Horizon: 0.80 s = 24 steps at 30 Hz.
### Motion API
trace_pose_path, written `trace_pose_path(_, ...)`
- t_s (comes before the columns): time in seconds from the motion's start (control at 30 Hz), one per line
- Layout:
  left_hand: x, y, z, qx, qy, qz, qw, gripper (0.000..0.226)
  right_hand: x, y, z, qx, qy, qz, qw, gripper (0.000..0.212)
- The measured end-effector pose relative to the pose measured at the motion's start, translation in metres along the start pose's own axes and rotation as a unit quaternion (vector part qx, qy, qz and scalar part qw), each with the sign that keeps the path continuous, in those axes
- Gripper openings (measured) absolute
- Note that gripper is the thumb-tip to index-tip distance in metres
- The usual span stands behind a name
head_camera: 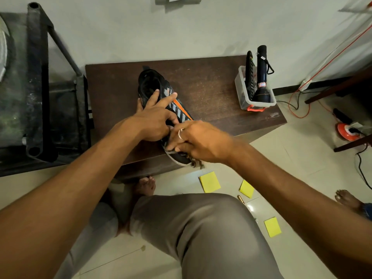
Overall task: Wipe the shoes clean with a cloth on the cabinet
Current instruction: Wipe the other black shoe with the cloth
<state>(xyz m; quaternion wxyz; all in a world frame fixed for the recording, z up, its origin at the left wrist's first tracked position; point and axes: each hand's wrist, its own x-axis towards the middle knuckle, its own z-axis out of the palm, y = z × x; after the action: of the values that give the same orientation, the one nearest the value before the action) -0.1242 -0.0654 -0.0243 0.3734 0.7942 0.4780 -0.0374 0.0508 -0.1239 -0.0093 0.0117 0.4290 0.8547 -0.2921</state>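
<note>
A black shoe [153, 87] with grey stripes and an orange streak lies on the dark wooden cabinet [211, 87], heel toward the wall, toe over the front edge. My left hand [155, 119] holds the shoe at its middle, thumb on the far side, two fingers stretched along the collar. My right hand [199, 139], with a ring on one finger, grips a dark frayed cloth [195, 162] against the toe. Most of the cloth is hidden under that hand.
A clear plastic box [244, 97] with a torch [261, 77] and a remote stands at the cabinet's right end. A black metal frame [38, 77] stands to the left. Yellow sticky notes [209, 182], cables and an orange device [346, 131] lie on the tiled floor.
</note>
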Motion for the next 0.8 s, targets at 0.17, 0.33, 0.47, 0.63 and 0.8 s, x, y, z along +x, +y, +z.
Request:
trace_pose_path(0.17,0.001,-0.004,0.002,-0.003,0.011,0.009,1.000,0.025,-0.013,0.004,0.024,-0.059,0.010,-0.008,0.998,0.028)
trace_pose_path(0.33,0.001,-0.004,0.002,-0.012,0.012,0.008,1.000,0.026,-0.021,0.008,-0.002,-0.014,-0.084,0.039,0.996,0.029)
trace_pose_path(0.47,0.003,-0.003,0.004,0.004,0.017,0.003,1.000,0.026,-0.006,0.006,0.010,0.011,0.052,0.054,0.997,0.023)
trace_pose_path(0.63,0.004,-0.005,0.005,-0.002,0.020,0.007,1.000,0.026,-0.020,0.004,0.005,-0.012,-0.056,0.083,0.995,0.028)
trace_pose_path(0.8,0.005,-0.005,0.005,0.004,0.013,0.007,1.000,0.023,-0.015,0.014,-0.020,-0.033,0.006,0.092,0.995,0.025)
